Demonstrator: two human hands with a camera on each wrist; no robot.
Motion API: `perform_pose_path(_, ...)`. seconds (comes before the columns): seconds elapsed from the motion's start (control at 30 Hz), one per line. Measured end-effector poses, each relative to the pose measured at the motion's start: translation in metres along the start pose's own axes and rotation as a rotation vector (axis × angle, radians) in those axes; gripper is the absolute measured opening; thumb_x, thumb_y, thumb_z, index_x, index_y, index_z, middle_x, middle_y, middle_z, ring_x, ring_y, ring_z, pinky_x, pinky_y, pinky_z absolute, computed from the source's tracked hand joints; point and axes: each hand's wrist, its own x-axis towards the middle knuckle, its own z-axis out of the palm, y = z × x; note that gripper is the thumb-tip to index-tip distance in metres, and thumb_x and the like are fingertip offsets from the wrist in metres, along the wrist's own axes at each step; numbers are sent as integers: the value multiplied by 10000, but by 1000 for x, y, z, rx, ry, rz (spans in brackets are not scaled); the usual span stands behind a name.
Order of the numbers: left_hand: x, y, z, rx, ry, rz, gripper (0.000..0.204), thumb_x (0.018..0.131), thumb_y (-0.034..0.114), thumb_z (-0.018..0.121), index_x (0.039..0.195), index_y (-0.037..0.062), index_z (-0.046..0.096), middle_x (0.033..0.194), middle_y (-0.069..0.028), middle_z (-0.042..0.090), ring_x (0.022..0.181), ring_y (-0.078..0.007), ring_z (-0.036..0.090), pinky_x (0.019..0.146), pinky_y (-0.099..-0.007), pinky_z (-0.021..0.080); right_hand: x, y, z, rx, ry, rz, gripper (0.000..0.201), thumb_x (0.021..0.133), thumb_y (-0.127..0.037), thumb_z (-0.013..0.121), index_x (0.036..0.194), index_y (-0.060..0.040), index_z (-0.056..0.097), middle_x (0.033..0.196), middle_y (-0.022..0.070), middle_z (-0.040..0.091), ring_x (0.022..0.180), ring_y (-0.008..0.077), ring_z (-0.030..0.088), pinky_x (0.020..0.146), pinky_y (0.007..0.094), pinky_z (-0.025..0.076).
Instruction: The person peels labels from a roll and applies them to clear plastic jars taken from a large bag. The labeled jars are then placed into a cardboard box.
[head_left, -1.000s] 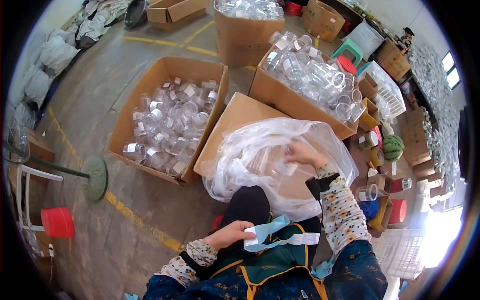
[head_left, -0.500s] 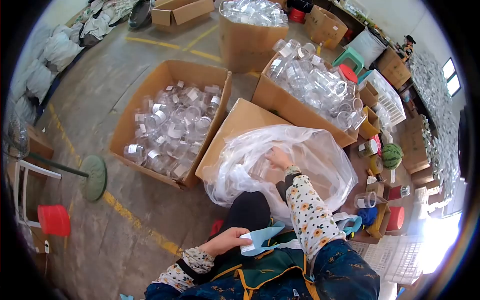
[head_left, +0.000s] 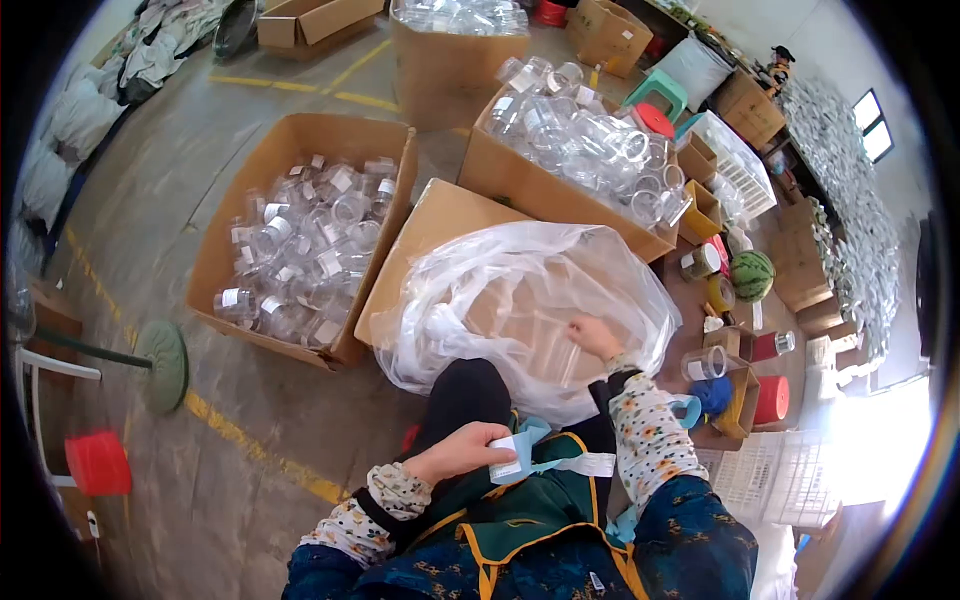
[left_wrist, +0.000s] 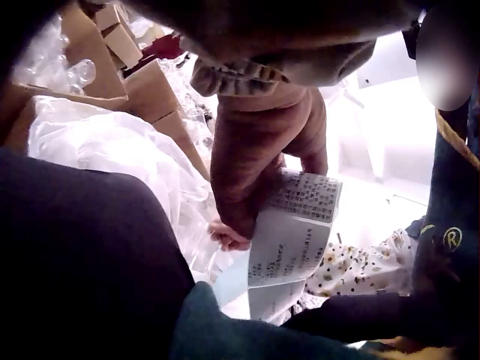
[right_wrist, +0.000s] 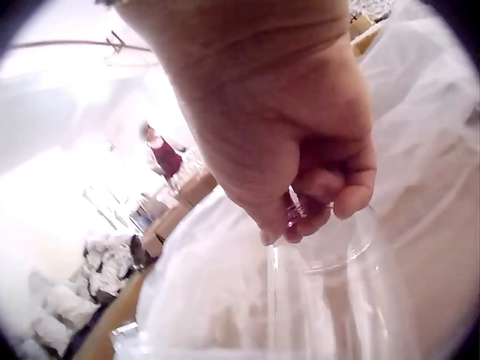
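Note:
My left hand (head_left: 455, 455) pinches a folded strip of printed white labels (left_wrist: 289, 247) with pale blue backing, held over the lap in the head view. Inside a clear plastic bag (head_left: 425, 350), my right hand (head_left: 597, 338) grips a clear plastic jar (right_wrist: 330, 315) by its rim. Thumb and fingertips come together right at the rim in the right wrist view, with the jar's walls running down below them. The bag lies spread in an open cardboard box (head_left: 440, 215) in front of the knees.
A cardboard box (head_left: 205, 285) of labelled clear jars (head_left: 305, 245) stands at left. Behind the bag is another box (head_left: 570, 195) heaped with jars. A watermelon (head_left: 751, 276), small boxes and a white crate (head_left: 790, 475) lie at right. A green fan base (head_left: 162, 365) stands at far left.
Inside the bag, the right hand first went left, then came back right and nearer the lap, where a jar now shows under it. The left hand keeps the label strip. The head view shifted slightly.

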Motion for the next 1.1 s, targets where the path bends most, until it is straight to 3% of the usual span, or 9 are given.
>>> perform_pose_path(0.13, 16, 20, 8, 326, 39, 48, 189, 842, 176, 643, 875, -8, 612, 776, 0, 612, 723, -66, 525, 654, -245, 434, -43, -10, 19, -170, 137, -31, 356, 810, -208, 634, 1112, -28, 581, 1023, 200, 599, 895, 330, 592, 782, 365, 484)
perform_pose_path(0.2, 22, 30, 9, 465, 86, 116, 222, 816, 206, 659, 877, -2, 613, 740, -71, 618, 695, -91, 539, 639, -272, 447, -58, -71, -14, 101, 118, -224, 413, 824, -176, 635, 1192, -23, 528, 1116, 177, 563, 969, 279, 578, 834, 341, 465)
perform_pose_path(0.27, 28, 39, 11, 593, 127, 138, 248, 795, 212, 670, 894, -8, 612, 745, -118, 615, 686, -147, 580, 647, -291, 458, -85, -134, -42, 740, -290, -161, 440, 844, -131, 624, 1249, -42, 479, 1049, 115, 576, 946, 192, 571, 836, 310, 453)
perform_pose_path(0.37, 36, 39, 14, 695, 175, 215, 292, 763, 216, 689, 929, -12, 615, 766, -182, 614, 716, -278, 616, 663, -344, 468, -137, -193, -63, 829, -415, -217, 486, 845, -70, 611, 1298, -58, 435, 879, 41, 556, 875, 122, 545, 802, 260, 449)
perform_pose_path(0.53, 15, 60, 19, 701, 74, 70, 284, 786, 231, 683, 887, -27, 621, 754, -100, 627, 692, -143, 580, 662, -273, 460, -162, -161, -83, 951, -401, -145, 432, 832, -19, 596, 1242, -69, 469, 806, -18, 486, 738, 52, 470, 683, 206, 411)
perform_pose_path(0.6, 6, 55, 18, 126, -40, 75, 157, 800, 135, 677, 840, 2, 603, 765, 0, 602, 706, -65, 528, 633, -226, 427, -173, -157, -92, 858, -404, -153, 329, 831, -15, 590, 1152, -64, 536, 834, -21, 507, 756, 48, 478, 695, 200, 413)
perform_pose_path(0.67, 2, 56, 22, 84, -58, 49, 127, 808, 105, 675, 860, 13, 604, 811, 44, 591, 737, -34, 512, 657, -203, 421, -177, -164, -100, 734, -435, -158, 289, 828, -47, 615, 1115, -62, 579, 895, 16, 549, 824, 107, 523, 741, 247, 435)
perform_pose_path(0.77, 5, 51, 26, 85, -101, 19, 262, 814, 98, 667, 1029, -44, 620, 926, -15, 647, 825, -66, 571, 755, -222, 461, -173, -199, -109, 461, -284, -653, 382, 795, -93, 661, 1168, -76, 578, 1018, 115, 551, 961, 289, 531, 841, 374, 431)
perform_pose_path(1.1, -16, 37, 43, -459, -195, -48, 284, 757, 120, 720, 997, -8, 639, 937, -47, 667, 806, -105, 633, 769, -234, 492, -180, -217, -75, 862, -360, -639, 175, 765, -10, 691, 913, -69, 618, 918, 28, 466, 866, 157, 477, 759, 272, 410)
